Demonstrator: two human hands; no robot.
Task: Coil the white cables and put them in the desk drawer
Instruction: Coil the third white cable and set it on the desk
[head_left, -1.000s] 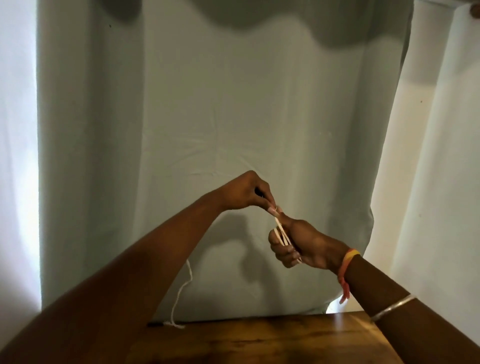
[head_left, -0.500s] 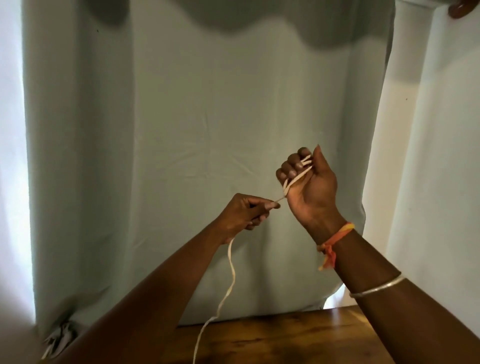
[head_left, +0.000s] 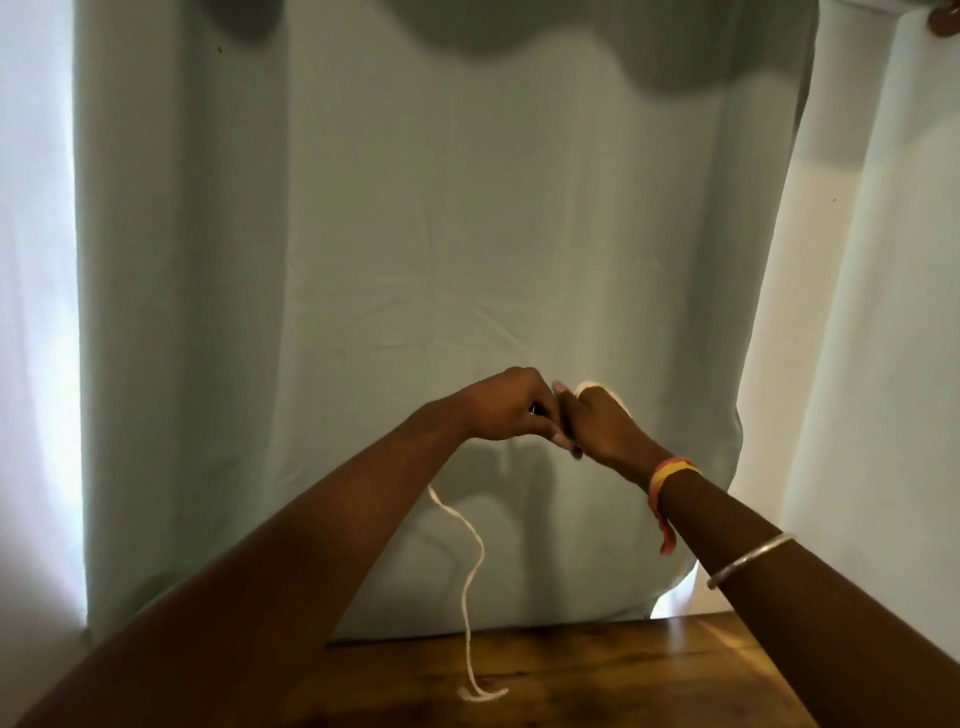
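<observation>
White cable: one length seen. Its free tail hangs from behind the left forearm, kinks twice, and ends lying on the bench near the far edge, left of centre. A wound loop shows over the top of the right grip, which is clenched round the turns taken up so far. The left grip touches the right, fingers curled. It appears to pinch the cable where it feeds on, but the contact itself is blurred and hidden. Both are held above the bench, before a pale green curtain.

Step in hand, as judged: coiling, well along but unfinished. The next move calls for drawing up the remaining tail and laying it round the right grip without the turns slipping off. No drawer is in view.
</observation>
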